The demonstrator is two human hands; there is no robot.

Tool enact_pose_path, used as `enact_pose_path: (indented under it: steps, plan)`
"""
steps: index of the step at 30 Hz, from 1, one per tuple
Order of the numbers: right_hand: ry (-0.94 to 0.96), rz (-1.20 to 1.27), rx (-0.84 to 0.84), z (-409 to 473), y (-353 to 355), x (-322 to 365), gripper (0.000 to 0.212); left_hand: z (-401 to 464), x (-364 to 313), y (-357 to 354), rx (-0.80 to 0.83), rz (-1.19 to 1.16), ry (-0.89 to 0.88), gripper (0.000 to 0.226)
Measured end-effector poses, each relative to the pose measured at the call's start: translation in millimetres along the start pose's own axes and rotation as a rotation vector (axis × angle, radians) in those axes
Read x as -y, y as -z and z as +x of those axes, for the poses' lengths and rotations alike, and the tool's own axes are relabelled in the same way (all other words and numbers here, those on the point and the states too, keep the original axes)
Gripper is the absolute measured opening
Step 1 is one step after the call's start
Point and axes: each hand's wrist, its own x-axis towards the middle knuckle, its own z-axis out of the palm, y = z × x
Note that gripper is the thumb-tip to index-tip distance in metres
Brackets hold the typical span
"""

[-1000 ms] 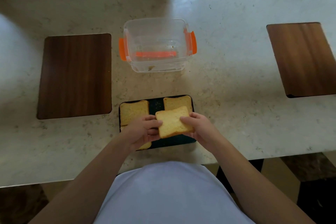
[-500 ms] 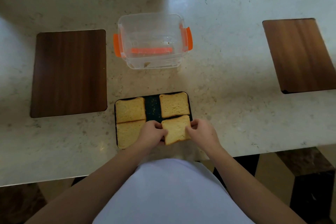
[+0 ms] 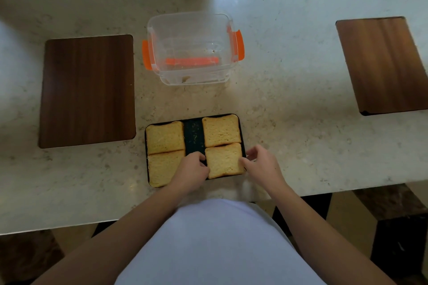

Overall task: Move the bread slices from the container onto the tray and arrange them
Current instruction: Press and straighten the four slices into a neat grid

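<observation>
A: Head view: fourth slice [image 3: 224, 160] is down now. A second ago both hands held it above the tray [image 3: 194, 133]; now it lies flat in the near-right spot, touching the far-right slice [image 3: 221, 131].

B: So all bread is out of the box?

A: Looks like it. Box [image 3: 191, 47] shows only crumbs and its orange clips. Four slices on the tray, two per side: far-left [image 3: 165, 137] and near-left [image 3: 162, 168] touch each other, and a bare dark strip runs down the middle between the two columns.

B: Hands?

A: Left hand [image 3: 191, 170] sits curled on the tray, fingertips against the left edge of the new slice, covering part of the near-left one. Right hand [image 3: 260, 164] has come off a little: fingers loosely bent, thumb tip at or just beside the slice's right edge. Neither is pinching the bread. Contact on the right I can't call for sure.

B: Remaining work?

A: My read: moving is done, only squaring is left. The new slice sits slightly rotated, its near-right corner over the tray rim. A small nudge inward would fix it. Soft bread, so push at the crust, not the middle.

B: Anything else on the counter?

A: Two wooden boards, one left [image 3: 88, 90], one right [image 3: 384, 65], both well apart from the tray.
</observation>
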Motion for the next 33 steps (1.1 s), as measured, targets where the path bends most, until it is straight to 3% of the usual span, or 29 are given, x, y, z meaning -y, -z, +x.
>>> enact_pose_path:
  steps: [11, 15, 20, 25, 29, 33]
  plan:
    - [-0.132, 0.096, 0.060, 21.9, -4.6, 1.8, 0.040, 18.5, -8.8, 9.7, -0.012, -0.060, 0.064, 0.013]
    - [-0.177, 0.208, 0.089, 34.9, 1.2, 6.6, 0.049, 25.7, -14.9, 11.1, -0.047, -0.105, 0.097, 0.017]
    - [-0.157, 0.146, 0.098, 42.4, 3.3, 9.1, 0.034, 26.8, -18.5, 9.0, -0.068, -0.078, 0.091, 0.017]
    - [-0.092, 0.124, 0.090, 33.1, 4.4, 7.5, 0.036, 17.6, -16.0, 6.9, -0.059, -0.049, 0.082, 0.018]
    - [-0.088, 0.206, 0.222, 12.9, 8.6, -8.1, 0.050, 4.9, -2.4, 9.2, -0.005, -0.005, 0.066, 0.029]
    - [-0.074, 0.261, 0.305, 2.7, 7.3, -21.0, 0.055, -0.7, -2.0, 9.1, 0.029, 0.186, -0.028, 0.043]
